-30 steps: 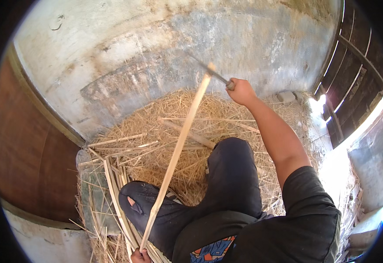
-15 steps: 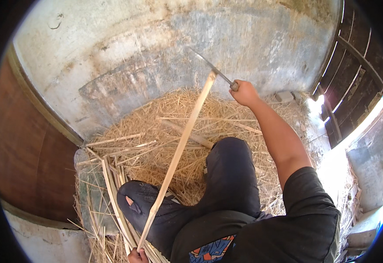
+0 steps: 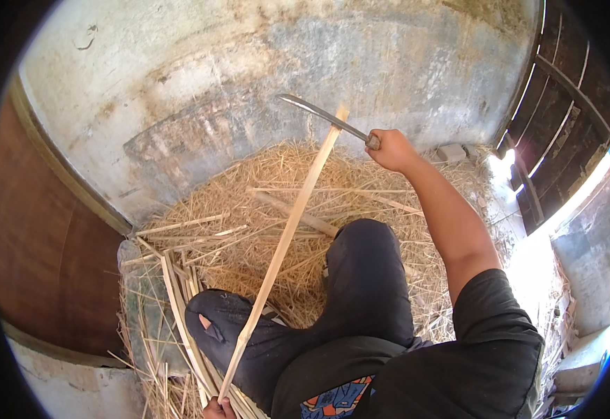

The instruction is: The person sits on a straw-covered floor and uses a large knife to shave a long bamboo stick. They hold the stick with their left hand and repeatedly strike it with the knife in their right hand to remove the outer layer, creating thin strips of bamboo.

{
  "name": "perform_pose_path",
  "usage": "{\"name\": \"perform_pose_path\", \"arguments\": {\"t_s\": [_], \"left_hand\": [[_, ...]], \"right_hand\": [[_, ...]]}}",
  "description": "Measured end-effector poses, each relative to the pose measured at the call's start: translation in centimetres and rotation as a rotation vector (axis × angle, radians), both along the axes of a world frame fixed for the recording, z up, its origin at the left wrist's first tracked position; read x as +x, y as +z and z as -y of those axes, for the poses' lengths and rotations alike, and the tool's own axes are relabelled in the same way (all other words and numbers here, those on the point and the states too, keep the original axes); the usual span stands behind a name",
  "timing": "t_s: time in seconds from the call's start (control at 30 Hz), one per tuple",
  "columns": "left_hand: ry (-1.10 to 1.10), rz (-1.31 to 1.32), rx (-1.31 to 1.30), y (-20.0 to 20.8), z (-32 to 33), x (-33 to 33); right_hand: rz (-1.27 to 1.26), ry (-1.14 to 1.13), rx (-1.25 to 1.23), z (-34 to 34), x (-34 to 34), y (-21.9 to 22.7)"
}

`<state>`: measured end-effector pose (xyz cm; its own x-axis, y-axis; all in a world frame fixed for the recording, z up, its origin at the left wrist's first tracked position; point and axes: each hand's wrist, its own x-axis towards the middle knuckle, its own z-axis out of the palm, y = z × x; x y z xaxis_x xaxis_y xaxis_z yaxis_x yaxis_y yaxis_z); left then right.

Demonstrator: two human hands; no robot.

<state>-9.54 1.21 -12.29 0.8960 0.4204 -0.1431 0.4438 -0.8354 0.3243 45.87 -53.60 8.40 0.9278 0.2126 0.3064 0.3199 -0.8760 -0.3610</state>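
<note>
Where the right hand (image 3: 391,149) clenches the knife (image 3: 326,117), its blade crosses the bamboo strip (image 3: 285,243): light, springy, splintery; the left hand (image 3: 216,408) grips its lower end.

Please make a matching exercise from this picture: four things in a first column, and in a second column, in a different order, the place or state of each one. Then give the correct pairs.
Things:
1. knife
2. long wooden strip
3. bundle of strips
4. straw shavings

Places or states:
A. heaped on the floor by the wall
B. lying beside the left knee
C. raised in the right hand
D. slanting from the left hand up to the blade

Pairs: 1-C, 2-D, 3-B, 4-A
</note>
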Motion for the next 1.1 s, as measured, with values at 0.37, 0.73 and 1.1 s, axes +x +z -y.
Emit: {"name": "perform_pose_path", "arguments": {"t_s": [0.37,0.73,1.1], "left_hand": [[0.009,-0.002,0.021,-0.2,-0.2,-0.5],[-0.007,0.016,0.19,-1.0,0.0,-0.7],[0.081,-0.023,0.126,0.8,1.3,-0.4]], "right_hand": [[0.008,-0.026,-0.114,-1.4,0.7,-1.0],[0.234,-0.208,-0.167,-0.7,-1.0,-0.9],[-0.562,0.235,0.217,0.2,-2.1,2.0]]}}
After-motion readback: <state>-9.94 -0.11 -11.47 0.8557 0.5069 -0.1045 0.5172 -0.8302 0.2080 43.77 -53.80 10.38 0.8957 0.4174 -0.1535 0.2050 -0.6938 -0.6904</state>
